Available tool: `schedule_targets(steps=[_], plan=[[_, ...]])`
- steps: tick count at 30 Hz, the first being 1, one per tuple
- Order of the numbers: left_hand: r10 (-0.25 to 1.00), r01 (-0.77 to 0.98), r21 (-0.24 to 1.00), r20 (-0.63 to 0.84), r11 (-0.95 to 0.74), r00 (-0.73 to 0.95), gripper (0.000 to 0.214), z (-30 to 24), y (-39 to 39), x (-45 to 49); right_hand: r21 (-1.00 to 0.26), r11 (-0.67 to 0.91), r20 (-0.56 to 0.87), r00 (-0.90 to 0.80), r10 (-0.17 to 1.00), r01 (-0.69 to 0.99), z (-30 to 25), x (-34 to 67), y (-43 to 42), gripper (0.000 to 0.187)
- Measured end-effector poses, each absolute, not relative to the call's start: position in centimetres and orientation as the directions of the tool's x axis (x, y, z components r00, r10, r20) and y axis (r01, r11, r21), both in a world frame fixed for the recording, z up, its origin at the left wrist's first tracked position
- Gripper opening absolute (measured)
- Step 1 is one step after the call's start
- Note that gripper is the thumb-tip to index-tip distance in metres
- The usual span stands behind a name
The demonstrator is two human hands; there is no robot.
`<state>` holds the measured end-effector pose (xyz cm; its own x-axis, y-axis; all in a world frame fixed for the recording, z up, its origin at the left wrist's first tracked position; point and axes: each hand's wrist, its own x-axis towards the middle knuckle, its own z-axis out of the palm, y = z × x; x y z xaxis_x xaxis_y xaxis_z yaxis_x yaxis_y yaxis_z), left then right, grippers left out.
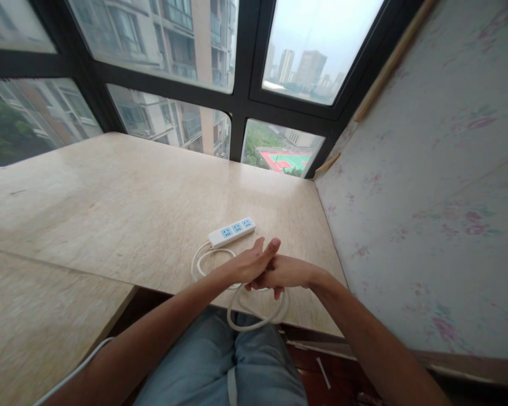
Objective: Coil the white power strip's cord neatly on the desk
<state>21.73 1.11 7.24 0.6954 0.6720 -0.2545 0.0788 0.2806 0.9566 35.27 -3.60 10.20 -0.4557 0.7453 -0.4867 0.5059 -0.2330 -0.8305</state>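
My left hand (254, 265) and my right hand (288, 272) meet and overlap in front of my lap, at the edge of the stone ledge. A white power cord (258, 328) runs into both hands and hangs below them in a loop. My right hand's fingers curl round the cord. My left hand is closed at the same spot with its thumb raised, its other fingers partly hidden. Just beyond them lies a white power strip (232, 232) with three blue sockets facing up. From its near end the cord curves over the ledge towards my hands.
The beige stone ledge (122, 192) stretches left and back to dark-framed windows (239, 101). On the right rises a wall (406, 225) with flowered paper. A lower front slab edge (122, 304) is at left. A white cable (80, 369) passes by my left forearm.
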Motion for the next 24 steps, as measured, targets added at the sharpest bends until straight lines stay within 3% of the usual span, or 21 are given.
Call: schedule_targets(steps=[3, 6, 10, 13, 16, 20, 22, 24], plan=[[0.553, 0.145, 0.979, -0.202, 0.146, 0.808, 0.052, 7.8, 1.6, 19.9, -0.891, -0.215, -0.402, -0.475, 0.783, 0.4, 10.7, 36.0, -3.9, 0.02], [0.467, 0.123, 0.99, -0.138, 0.063, 0.874, 0.05, 8.1, 2.1, 17.9, -0.895, -0.241, -0.377, -0.348, 0.858, 0.375, 11.1, 37.0, -4.1, 0.014], [0.423, 0.143, 0.987, -0.097, -0.077, 0.901, 0.049, 7.8, 2.8, 16.3, -0.919, -0.292, -0.354, -0.226, 0.908, 0.265, 10.9, 38.0, -4.5, 0.02], [0.483, 0.089, 0.99, -0.025, -0.111, 0.875, 0.043, 7.2, 3.1, 15.9, -0.953, -0.277, -0.297, -0.2, 0.933, 0.124, 10.8, 38.2, -4.8, 0.025], [0.613, -0.046, 0.998, 0.006, 0.05, 0.79, 0.039, 6.7, 3.2, 15.5, -0.967, -0.252, -0.253, -0.124, 0.959, 0.026, 11.2, 38.4, -5.0, 0.026], [0.751, -0.106, 0.972, -0.09, 0.209, 0.654, 0.043, 5.8, 2.7, 14.7, -0.968, -0.208, -0.207, -0.021, 0.978, -0.139, 12.2, 39.2, -5.2, 0.027], [0.751, -0.016, 0.989, -0.102, 0.149, 0.652, 0.043, 5.0, 2.3, 14.5, -0.959, -0.175, -0.181, 0.011, 0.983, -0.221, 12.9, 39.9, -5.4, 0.028], [0.721, 0.085, 0.996, -0.057, -0.003, 0.691, 0.027, 4.0, 1.8, 14.6, -0.949, -0.123, -0.141, 0.043, 0.989, -0.289, 13.6, 40.6, -5.5, 0.031]])
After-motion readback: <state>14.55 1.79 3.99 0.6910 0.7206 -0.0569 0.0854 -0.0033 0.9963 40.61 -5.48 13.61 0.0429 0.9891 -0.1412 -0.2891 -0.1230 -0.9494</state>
